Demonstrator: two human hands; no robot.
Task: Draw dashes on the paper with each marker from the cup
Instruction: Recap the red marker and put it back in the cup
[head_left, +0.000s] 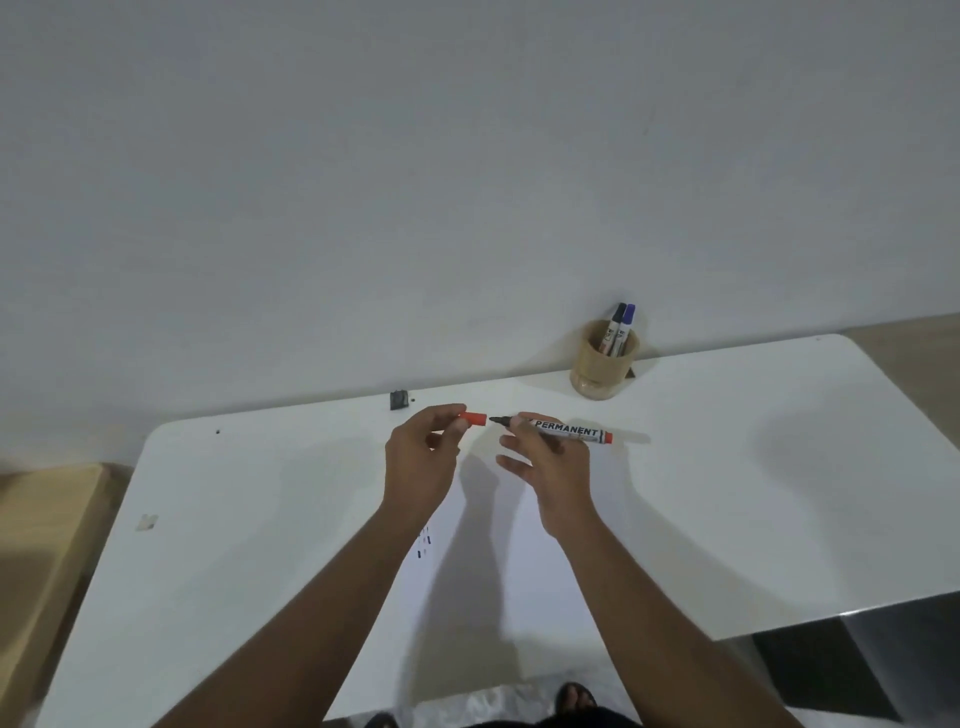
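Right hand (550, 462) pinches one red marker (569, 432), barrel printed "PERMANENT", dark tip bared and pointing left, other fingers loosely spread. Left hand (426, 457) pinches its red cap (474, 418), just apart from the tip. Both held above the white table (753, 493), mid-way along its far edge. Paper (467, 597) lies by the near edge; a few short dashes (423, 543) on its left side. Wooden cup (604, 358) at far edge holds two markers: one black-capped (618, 314), one blue-capped (628, 314); their labels unreadable.

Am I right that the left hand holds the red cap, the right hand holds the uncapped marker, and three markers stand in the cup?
Not quite: the head view shows only two markers in the cup. The left hand does hold the red cap, and the right hand the uncapped marker.
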